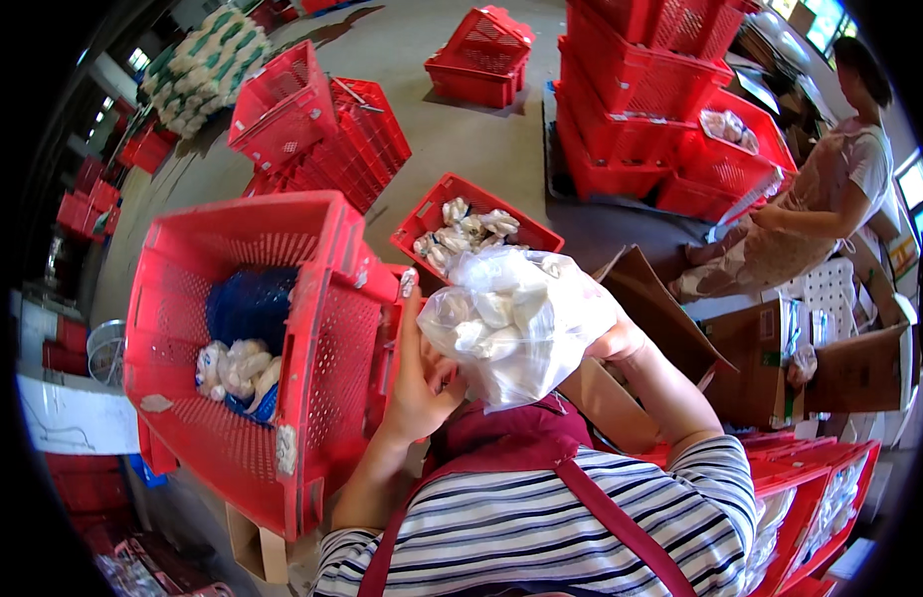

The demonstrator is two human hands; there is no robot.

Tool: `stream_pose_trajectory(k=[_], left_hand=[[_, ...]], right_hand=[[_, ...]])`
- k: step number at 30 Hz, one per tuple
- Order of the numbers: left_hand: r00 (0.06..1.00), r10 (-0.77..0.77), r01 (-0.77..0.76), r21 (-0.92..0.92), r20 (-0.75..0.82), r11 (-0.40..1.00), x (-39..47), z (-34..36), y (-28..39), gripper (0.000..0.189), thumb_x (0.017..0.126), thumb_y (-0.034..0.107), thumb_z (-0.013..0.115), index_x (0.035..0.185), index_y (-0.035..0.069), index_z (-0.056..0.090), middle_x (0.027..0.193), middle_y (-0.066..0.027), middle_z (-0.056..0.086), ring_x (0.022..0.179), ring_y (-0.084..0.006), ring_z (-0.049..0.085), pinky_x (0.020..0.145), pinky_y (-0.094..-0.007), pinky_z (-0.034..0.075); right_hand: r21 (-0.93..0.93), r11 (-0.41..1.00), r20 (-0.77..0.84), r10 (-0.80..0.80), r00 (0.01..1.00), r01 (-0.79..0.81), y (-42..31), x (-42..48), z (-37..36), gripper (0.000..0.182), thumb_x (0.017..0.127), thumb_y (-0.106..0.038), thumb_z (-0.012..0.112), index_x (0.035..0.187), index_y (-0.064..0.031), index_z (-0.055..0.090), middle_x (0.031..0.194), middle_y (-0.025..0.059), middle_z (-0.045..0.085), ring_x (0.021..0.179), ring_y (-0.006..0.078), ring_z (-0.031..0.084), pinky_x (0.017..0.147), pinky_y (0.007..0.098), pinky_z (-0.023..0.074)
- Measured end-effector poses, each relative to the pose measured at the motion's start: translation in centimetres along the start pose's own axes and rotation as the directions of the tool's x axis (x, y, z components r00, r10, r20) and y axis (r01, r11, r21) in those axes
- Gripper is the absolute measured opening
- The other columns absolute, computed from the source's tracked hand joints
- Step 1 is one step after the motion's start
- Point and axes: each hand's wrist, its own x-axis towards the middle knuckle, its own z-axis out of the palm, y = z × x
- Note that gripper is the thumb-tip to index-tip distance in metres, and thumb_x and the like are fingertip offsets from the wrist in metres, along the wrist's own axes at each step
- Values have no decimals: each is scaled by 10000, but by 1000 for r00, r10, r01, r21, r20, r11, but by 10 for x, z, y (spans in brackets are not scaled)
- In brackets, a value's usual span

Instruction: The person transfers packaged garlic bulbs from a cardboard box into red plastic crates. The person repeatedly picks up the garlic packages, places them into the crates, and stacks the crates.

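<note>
In front of my chest is a large clear plastic bag [517, 321], bulging with several smaller white packets. My right hand [618, 337] grips its right side, and the bag covers some of those fingers. My left hand [424, 377] is at the bag's lower left, fingers apart and thumb near the plastic; whether it touches is hard to tell. Left of that hand stands a tall red plastic crate [331, 351] holding a blue plastic liner [249, 306] and a few white bagged pieces [241, 369]. Just beyond the bag, a red crate [499, 198] contains several white packets [454, 239].
An open cardboard box [655, 313] sits close by my right arm. Stacked red crates [625, 89] rise at the far right, near a person in an apron [827, 186]. More crates [305, 127] lean at the far left. Filled crates [812, 507] flank my right side.
</note>
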Motion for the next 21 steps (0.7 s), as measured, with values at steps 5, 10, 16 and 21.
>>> stream_pose_trajectory(k=[5,10,16,21], left_hand=[[973,218,-215,47,-79,975,-14,-9,8,1021,760,238,702,1469,20,0,1479,-166,184,1380,-277,209,1113,-409,206],[855,503,-252,745,-128,617,-28,-3,29,886,687,317,809,1348,-17,324,1333,-204,295,1237,-313,335,1017,-414,310],[863,454,-266,565,-220,781,-33,5,29,574,693,154,815,1128,-18,483,994,-99,524,846,-193,535,748,-287,450],[917,365,-244,494,-162,834,-29,-2,40,459,673,90,802,1033,-29,543,928,-83,545,814,-174,550,732,-272,455]], right_hand=[[-394,916,2,-84,996,78,6,2,27,915,567,-111,796,1349,16,338,1318,115,465,1260,222,419,1064,364,299],[-806,433,235,-389,891,403,5,18,65,726,579,-164,866,1180,34,511,1171,170,560,1206,370,477,1040,498,343],[-854,174,337,-532,776,490,12,23,81,679,576,-122,845,1151,31,519,1092,167,598,1079,358,557,1001,512,385],[-879,-7,397,-562,726,476,17,14,81,690,576,-89,820,1178,21,500,1129,190,581,1137,398,513,1002,507,380]])
